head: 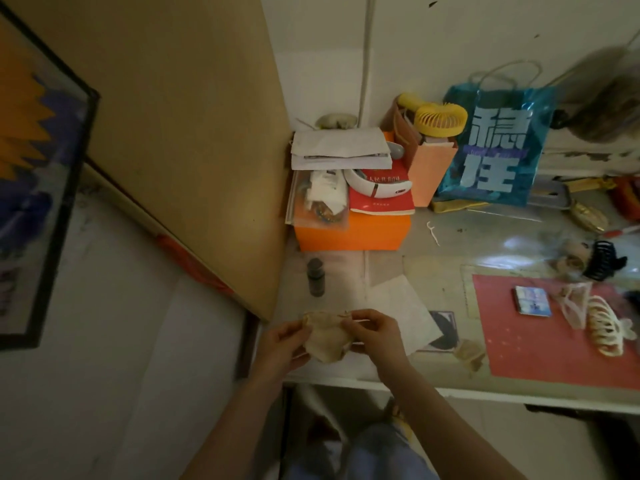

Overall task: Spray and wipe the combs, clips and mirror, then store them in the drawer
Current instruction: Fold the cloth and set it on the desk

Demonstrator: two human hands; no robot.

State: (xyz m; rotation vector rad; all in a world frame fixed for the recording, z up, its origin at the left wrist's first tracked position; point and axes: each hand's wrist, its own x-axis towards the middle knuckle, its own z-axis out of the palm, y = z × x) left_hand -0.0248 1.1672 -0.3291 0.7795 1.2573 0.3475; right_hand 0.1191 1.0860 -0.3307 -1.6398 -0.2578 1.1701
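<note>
Both hands hold a crumpled beige cloth point(325, 336) over the desk's front left corner. My left hand point(282, 344) grips its left side. My right hand point(375, 332) pinches its top right edge, with a thin pale object in the fingers that I cannot identify. A small dark spray bottle point(316, 277) stands upright behind the hands. On the red mat point(554, 348) to the right lie a small blue-framed mirror point(532, 301), a clear clip point(575, 303) and a cream claw clip point(604, 329). A black claw clip point(605, 259) lies further back.
An orange box point(353, 232) piled with a red book, papers and a plastic pouch stands at the back left. Beside it are a yellow fan point(440, 119) in a paper bag and a blue shopping bag point(495, 147). A white paper sheet point(405, 311) lies by my right hand. A wooden panel point(180, 133) borders the left.
</note>
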